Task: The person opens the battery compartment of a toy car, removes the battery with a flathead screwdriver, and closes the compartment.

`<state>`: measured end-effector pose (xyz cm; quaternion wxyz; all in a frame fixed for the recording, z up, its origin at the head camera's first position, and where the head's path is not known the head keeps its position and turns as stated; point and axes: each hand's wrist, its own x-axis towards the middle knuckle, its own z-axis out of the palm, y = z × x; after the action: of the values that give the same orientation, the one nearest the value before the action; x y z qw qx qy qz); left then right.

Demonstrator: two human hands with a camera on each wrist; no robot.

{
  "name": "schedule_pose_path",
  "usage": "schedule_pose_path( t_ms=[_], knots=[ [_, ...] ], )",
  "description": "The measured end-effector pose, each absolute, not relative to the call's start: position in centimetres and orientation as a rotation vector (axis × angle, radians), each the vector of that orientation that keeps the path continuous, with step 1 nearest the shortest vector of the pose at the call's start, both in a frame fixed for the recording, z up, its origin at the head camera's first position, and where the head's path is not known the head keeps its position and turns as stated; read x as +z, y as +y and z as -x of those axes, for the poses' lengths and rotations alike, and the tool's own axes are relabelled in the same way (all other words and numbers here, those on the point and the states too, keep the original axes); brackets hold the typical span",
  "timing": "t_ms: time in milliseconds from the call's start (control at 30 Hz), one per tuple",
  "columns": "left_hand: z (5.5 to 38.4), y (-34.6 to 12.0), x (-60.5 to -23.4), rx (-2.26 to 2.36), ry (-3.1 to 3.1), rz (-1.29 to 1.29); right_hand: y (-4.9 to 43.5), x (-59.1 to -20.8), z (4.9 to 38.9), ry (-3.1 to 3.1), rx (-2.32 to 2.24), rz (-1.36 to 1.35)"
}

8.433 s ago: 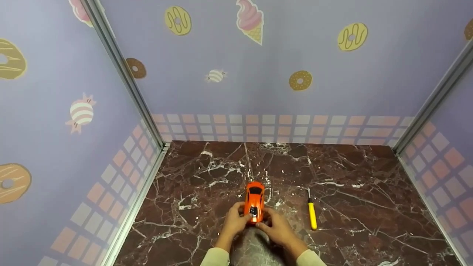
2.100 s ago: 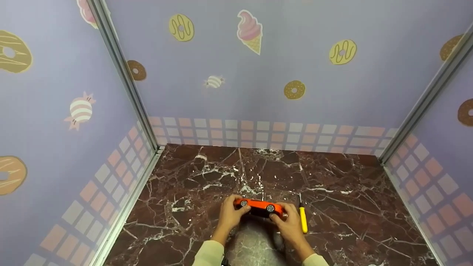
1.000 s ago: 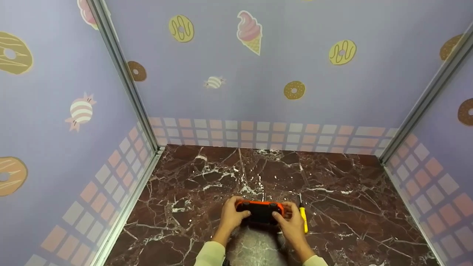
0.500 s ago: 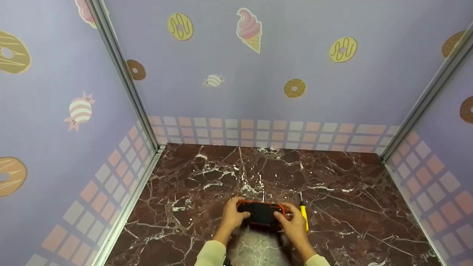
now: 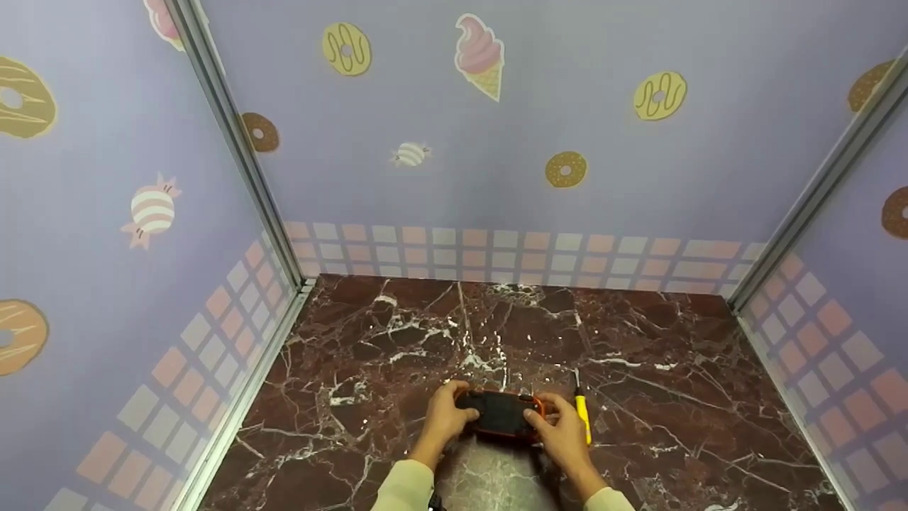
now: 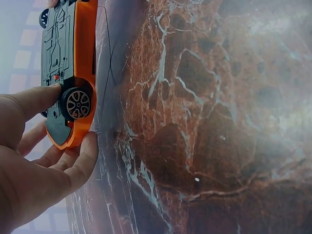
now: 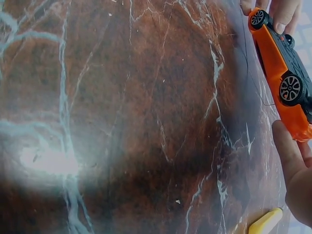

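An orange toy car [image 5: 501, 413] is held crosswise between both hands, its black underside turned up toward the head camera. My left hand [image 5: 444, 417] grips one end, thumb on the underside and fingers round the body. At the other end my right hand [image 5: 565, 430] grips in the same way. The left wrist view shows the car's black base [image 6: 57, 48] with a small red piece on it and a silver-spoked wheel [image 6: 78, 104]. In the right wrist view, the orange side [image 7: 271, 53] shows along with two wheels. Fingers hide both ends of the car.
A screwdriver with a yellow handle [image 5: 582, 419] lies just right of my right hand, its tip pointing away. The dark red marbled tabletop [image 5: 397, 333] is bounded by patterned panels at the back [image 5: 425, 191] and both sides, with metal rails at the corners.
The car first pointed away, roof up. It has been turned crosswise and rolled over so its underside faces up. Both hands keep hold, and the screwdriver stays on the table.
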<state>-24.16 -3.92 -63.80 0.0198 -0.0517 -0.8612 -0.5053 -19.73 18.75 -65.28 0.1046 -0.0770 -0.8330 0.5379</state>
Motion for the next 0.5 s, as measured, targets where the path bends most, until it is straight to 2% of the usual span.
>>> schedule_pose_path(
  t_ms=[500],
  knots=[
    [24.14,-3.82,-64.45,-1.611,-2.701,0.126,18.66,-66.01,19.21,-2.488,1.693,0.264]
  ],
)
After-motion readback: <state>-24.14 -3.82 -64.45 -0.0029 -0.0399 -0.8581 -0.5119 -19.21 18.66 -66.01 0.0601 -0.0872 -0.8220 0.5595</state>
